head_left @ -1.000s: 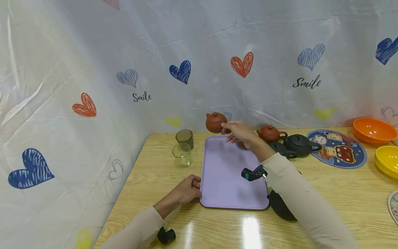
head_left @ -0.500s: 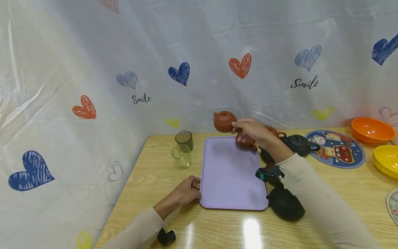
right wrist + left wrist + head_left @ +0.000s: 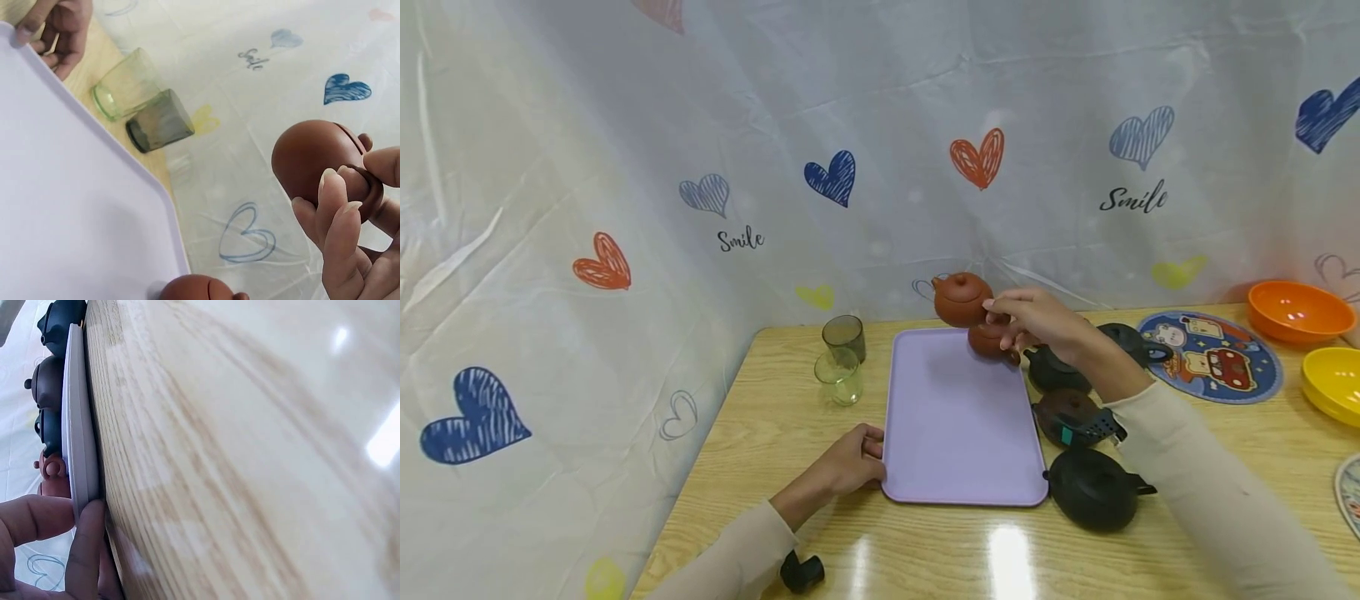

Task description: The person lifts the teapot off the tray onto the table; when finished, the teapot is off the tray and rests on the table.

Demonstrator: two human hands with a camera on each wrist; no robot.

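My right hand (image 3: pixel 1037 323) grips a small reddish-brown teapot (image 3: pixel 961 300) by its handle, in the air over the tray's far edge. In the right wrist view, fingers curl through the handle of that teapot (image 3: pixel 312 159). Below it, a second reddish-brown teapot (image 3: pixel 988 340) sits at the far right corner of the lilac tray (image 3: pixel 958 417). My left hand (image 3: pixel 852 458) pinches the tray's near left edge; the left wrist view has the thumb and fingers on the rim (image 3: pixel 81 444).
Along the tray's right side stand a black teapot (image 3: pixel 1054 371), a dark brown teapot (image 3: pixel 1063 412) and a larger black teapot (image 3: pixel 1093 490). Left lie a green glass (image 3: pixel 841 379) and a grey glass (image 3: pixel 846 337) upright. Orange (image 3: pixel 1296 312) and yellow bowls (image 3: pixel 1333 383) are far right.
The right hand has carried the teapot rightward along the tray's far edge, lowering it slightly at the end. My left hand stays on the tray.
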